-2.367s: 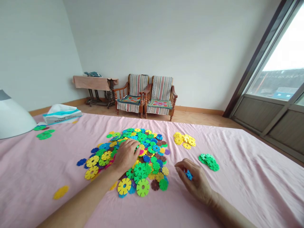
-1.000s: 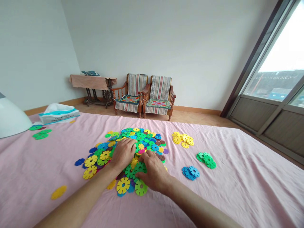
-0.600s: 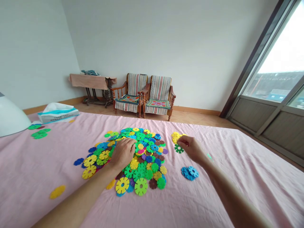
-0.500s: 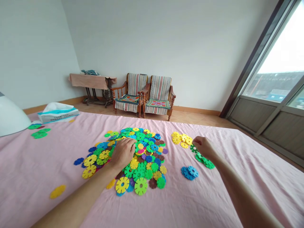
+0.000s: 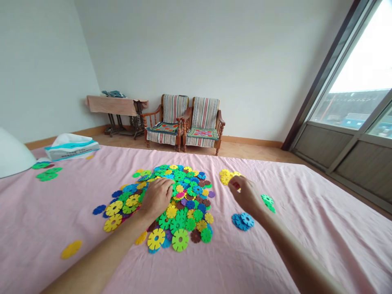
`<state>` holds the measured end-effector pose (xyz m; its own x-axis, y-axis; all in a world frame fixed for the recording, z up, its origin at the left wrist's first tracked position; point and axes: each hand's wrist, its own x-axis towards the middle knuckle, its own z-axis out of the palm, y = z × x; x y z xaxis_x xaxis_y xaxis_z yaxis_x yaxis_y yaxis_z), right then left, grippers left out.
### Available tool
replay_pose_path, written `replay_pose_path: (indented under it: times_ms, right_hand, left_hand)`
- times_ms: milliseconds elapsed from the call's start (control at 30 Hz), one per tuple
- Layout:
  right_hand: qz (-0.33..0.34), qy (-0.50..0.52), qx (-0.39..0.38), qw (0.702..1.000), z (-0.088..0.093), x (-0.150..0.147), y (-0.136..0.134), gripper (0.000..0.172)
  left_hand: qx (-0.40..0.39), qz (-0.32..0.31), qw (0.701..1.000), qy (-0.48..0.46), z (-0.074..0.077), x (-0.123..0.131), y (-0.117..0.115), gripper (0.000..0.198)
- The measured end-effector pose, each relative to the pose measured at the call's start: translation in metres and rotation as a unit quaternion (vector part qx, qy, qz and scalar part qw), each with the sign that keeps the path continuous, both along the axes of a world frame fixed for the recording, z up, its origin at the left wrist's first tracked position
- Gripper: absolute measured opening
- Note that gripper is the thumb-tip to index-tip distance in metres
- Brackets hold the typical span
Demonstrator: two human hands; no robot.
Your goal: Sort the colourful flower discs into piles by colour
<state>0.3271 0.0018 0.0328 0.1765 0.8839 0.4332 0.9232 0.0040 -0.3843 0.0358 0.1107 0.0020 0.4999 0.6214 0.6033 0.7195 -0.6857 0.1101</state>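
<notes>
A heap of flat, flower-shaped plastic discs [image 5: 183,212] in many colours lies in the middle of the pink cloth [image 5: 306,220]. My left hand [image 5: 156,198] rests palm down on the heap's left part, fingers bent onto the discs. My right hand [image 5: 245,196] hovers to the right of the heap with loosely curled fingers and nothing visible in them. Around it lie three sorted groups: yellow discs [image 5: 225,176] just beyond it, green discs [image 5: 267,201] to its right, and blue discs [image 5: 243,220] in front of it.
A tissue box [image 5: 72,148] and a white rounded object [image 5: 10,157] sit at the far left, with green discs [image 5: 45,173] beside them. A lone yellow disc [image 5: 71,249] lies near left. Two wooden armchairs [image 5: 183,122] stand by the back wall; a window fills the right.
My right hand set down blue discs, took a green disc from the heap, carried it right to the green group, and has drawn back left without it. My left hand stayed on the heap.
</notes>
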Motion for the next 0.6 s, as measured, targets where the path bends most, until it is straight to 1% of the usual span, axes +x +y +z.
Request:
replay_pose_path:
  times_ms: [33, 133, 200, 267, 333, 400, 600]
  right_hand:
    - [0.065, 0.025, -0.005, 0.998, -0.001, -0.017, -0.001, 0.014]
    - [0.199, 0.073, -0.017, 0.977, -0.002, -0.064, -0.010, 0.012]
    - [0.270, 0.058, -0.036, 0.960, -0.001, -0.089, -0.018, 0.021]
    - [0.314, 0.018, -0.065, 0.947, 0.000, -0.107, -0.022, 0.032]
    - [0.328, -0.024, -0.093, 0.940, 0.002, -0.117, -0.023, 0.039]
    - [0.326, -0.051, -0.111, 0.937, 0.002, -0.122, -0.020, 0.041]
    - [0.307, -0.063, -0.140, 0.939, 0.005, -0.130, -0.011, 0.030]
  left_hand:
    - [0.001, -0.001, 1.000, -0.001, 0.000, 0.000, 0.000, 0.022]
    - [0.002, 0.000, 1.000, 0.000, 0.001, 0.000, -0.001, 0.021]
    - [0.003, 0.000, 1.000, 0.003, 0.001, 0.000, -0.001, 0.021]
    - [0.006, 0.002, 1.000, 0.005, -0.001, 0.000, 0.000, 0.022]
    - [0.008, 0.004, 1.000, 0.004, -0.002, -0.001, 0.001, 0.023]
    - [0.009, 0.007, 1.000, 0.005, -0.004, 0.000, 0.002, 0.023]
    - [0.007, 0.010, 1.000, 0.008, -0.001, 0.001, -0.001, 0.023]
